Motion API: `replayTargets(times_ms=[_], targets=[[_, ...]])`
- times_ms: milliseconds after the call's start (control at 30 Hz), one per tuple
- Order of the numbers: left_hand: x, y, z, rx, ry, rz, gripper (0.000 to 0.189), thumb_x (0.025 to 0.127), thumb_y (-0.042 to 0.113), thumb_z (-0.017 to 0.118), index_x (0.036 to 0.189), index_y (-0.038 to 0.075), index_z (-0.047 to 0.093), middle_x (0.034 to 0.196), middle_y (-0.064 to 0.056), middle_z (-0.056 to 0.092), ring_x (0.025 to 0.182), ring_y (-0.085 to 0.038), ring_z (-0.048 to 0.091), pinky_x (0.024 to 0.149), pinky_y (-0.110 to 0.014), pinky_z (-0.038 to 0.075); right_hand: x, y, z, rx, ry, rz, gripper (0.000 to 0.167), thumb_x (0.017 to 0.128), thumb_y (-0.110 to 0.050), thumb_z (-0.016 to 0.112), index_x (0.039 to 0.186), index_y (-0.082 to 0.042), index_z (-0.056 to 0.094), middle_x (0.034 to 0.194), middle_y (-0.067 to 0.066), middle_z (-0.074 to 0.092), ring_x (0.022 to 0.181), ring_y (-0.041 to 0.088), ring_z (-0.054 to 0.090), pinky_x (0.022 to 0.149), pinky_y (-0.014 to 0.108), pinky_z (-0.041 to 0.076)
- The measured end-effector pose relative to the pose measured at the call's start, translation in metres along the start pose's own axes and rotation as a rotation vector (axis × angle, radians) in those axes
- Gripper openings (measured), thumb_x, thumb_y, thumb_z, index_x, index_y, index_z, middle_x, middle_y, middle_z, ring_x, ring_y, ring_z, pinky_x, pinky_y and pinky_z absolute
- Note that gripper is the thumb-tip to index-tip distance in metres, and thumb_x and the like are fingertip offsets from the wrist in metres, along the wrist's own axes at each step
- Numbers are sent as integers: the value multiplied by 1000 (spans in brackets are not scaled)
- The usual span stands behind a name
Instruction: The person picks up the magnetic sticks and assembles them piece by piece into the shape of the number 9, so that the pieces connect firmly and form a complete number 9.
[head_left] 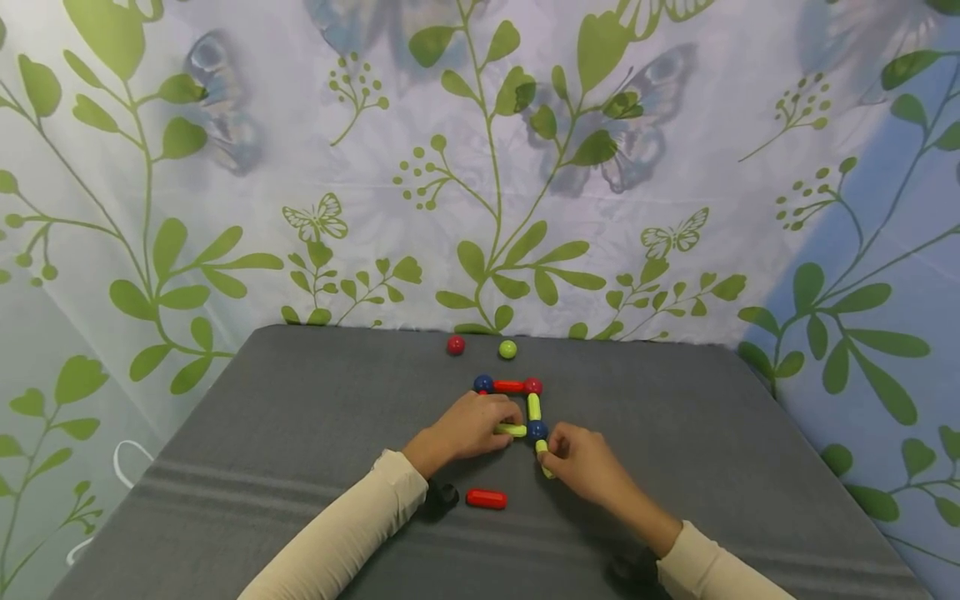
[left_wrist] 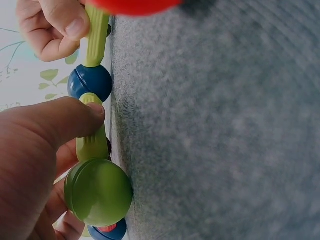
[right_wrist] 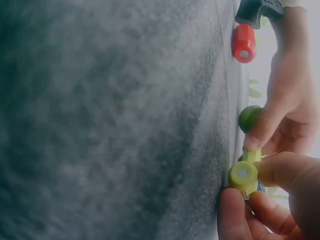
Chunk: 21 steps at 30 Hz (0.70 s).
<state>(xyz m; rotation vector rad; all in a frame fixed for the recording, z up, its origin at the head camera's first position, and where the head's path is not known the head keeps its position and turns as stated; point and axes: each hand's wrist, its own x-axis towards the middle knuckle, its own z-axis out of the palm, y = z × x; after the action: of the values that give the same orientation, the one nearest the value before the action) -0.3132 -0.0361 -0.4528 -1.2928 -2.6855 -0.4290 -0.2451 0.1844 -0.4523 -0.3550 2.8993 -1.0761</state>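
Observation:
Between its thumb and fingers my left hand (head_left: 471,425) pinches a yellow-green rod (head_left: 512,430), whose right end meets a dark blue ball (head_left: 537,430). At this rod's other end sits a green ball (left_wrist: 100,192), seen in the left wrist view but hidden behind the hand in the head view. My right hand (head_left: 588,462) pinches a second yellow-green rod (head_left: 542,447) that runs from the same blue ball toward me. Its near end shows a round metal disc in the right wrist view. Another yellow-green rod (head_left: 534,407) goes from the blue ball to a red ball (head_left: 533,385).
A red rod (head_left: 509,387) links that red ball to another blue ball (head_left: 483,383) at the far left corner. Behind lie a loose red ball (head_left: 455,345) and a lime ball (head_left: 507,349). A loose red rod (head_left: 486,499) lies nearer me on the grey cloth (head_left: 337,392).

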Motion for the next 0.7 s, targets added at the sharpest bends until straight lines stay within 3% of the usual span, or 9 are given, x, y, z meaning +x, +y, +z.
replayTargets(times_ms=[700], targets=[[-1,1,-1,-2,-7,-14,17,90,24,78,106,23,73,102,10,66,85,-3,54,72,-29,42,2,-1,3,194,-53,79,22,90,-19,78,81,-11,59,69,-2,63,61,15,63,55,33,50]])
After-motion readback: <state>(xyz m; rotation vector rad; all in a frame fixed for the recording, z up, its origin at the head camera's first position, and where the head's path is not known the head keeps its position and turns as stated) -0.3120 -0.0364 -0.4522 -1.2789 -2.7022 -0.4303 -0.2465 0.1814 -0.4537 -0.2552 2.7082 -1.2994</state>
